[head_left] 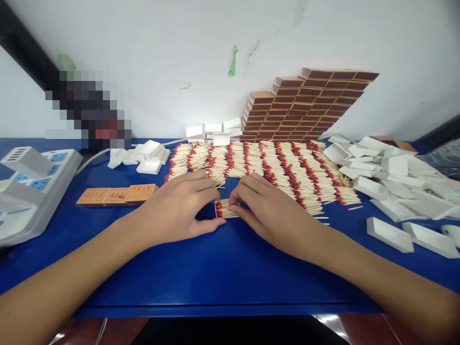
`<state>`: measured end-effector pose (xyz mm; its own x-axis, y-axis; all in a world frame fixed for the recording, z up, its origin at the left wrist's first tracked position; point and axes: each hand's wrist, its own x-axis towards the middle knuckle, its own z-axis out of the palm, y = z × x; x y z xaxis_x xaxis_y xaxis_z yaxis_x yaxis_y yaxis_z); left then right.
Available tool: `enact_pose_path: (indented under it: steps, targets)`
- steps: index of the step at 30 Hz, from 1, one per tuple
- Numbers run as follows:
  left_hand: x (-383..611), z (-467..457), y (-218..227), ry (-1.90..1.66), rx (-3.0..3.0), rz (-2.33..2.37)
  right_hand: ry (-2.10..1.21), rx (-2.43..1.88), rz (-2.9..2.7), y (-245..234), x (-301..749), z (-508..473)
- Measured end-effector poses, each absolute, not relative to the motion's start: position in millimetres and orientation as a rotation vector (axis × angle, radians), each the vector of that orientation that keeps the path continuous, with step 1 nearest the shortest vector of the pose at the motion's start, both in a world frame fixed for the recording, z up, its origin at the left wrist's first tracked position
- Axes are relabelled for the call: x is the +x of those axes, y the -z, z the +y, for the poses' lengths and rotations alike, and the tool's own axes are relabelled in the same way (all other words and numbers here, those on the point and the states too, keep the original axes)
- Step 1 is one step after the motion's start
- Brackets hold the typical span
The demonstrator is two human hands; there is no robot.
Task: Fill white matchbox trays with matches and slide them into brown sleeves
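A small white matchbox tray (216,209) filled with red-tipped matches (223,209) lies on the blue table between my two hands. My left hand (179,203) has thumb and index finger closed around the tray's left end. Bent over its right part, my right hand (268,211) pinches thumb and fingertips at the matches; its fingers hide that end of the tray. Just behind both hands, loose matches (247,160) lie in several rows with red heads. Left of my left hand lie orange matchbox sleeves (118,194) in a line.
Brown-sided matchboxes (298,108) are stacked against the white wall. White trays are heaped at right (390,167), with smaller groups at left (143,155) and at back (215,130). A power strip (46,201) with white plugs sits at far left. The table's front edge (230,309) is near.
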<state>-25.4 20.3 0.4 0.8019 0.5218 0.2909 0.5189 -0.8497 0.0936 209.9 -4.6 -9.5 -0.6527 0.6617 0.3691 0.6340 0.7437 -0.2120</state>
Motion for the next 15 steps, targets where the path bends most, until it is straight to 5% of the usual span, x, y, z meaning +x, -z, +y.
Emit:
enact_pose_path:
  steps: [6, 15]
  targets:
    - [-26, 21, 0, -0.483, 2.971, 0.858, -0.104, -1.002, -2.53, 11, 217, 0]
    - [-28, 21, -1, -0.457, 2.956, 0.885, 0.012, -1.637, -2.334, 15, 262, 40]
